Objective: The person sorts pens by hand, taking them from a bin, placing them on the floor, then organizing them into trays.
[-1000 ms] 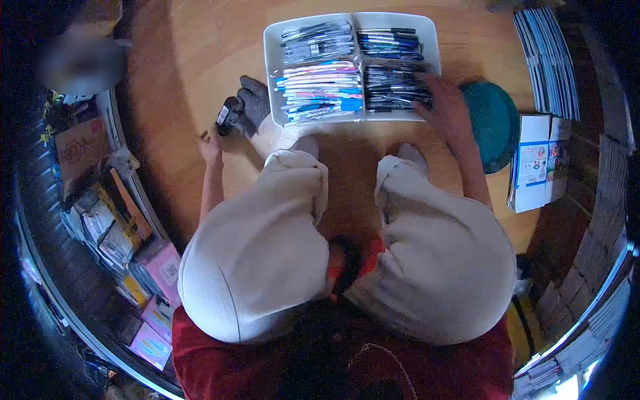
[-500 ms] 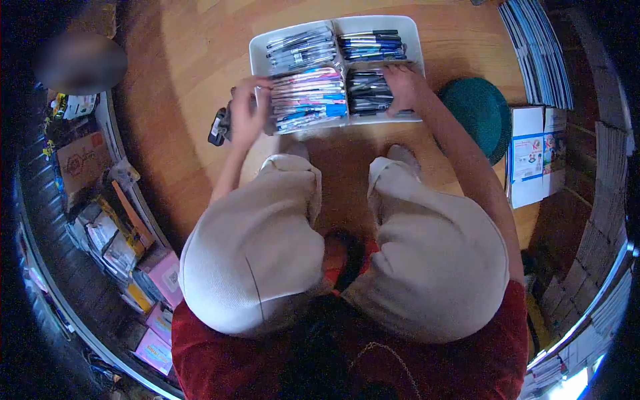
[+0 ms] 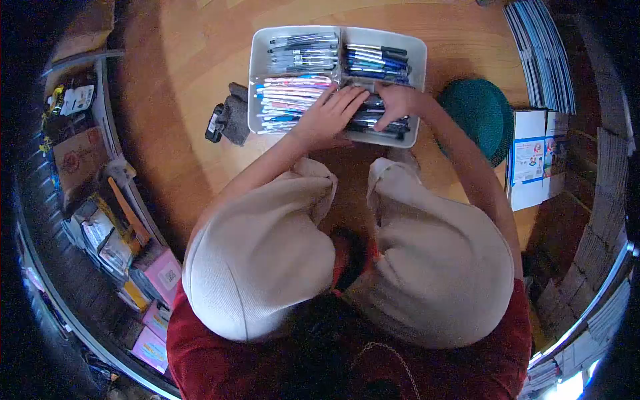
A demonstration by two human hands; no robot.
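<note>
A white tray [image 3: 254, 110] with compartments stands on the wooden floor in front of my feet. Clear-barrelled pens [image 3: 303, 53] fill its far left section, and blue and dark pens [image 3: 377, 63] the far right one. White, pink and blue pens [image 3: 280, 100] lie in the near left section. Black pens [image 3: 383, 125] are in the near right one. Stretched over the divider, my left hand [image 3: 330, 119] lies with its fingers flat across the pens' ends. My right hand [image 3: 402, 103] rests over the black pens, thumb and fingers apart; part of its fingers is hidden.
A dark grey cloth-like item [image 3: 233, 115] with a black clip lies left of the tray. To the right are a round green stool top [image 3: 475, 120], a stack of booklets [image 3: 541, 57] and white printed boxes [image 3: 533, 160]. Packaged goods and a pink box [image 3: 160, 273] line the left shelf.
My left hand has moved from the tray's left edge to its middle, over the pens. My right hand has shifted slightly down with the tray's near right section. The tray sits slightly lower in view.
</note>
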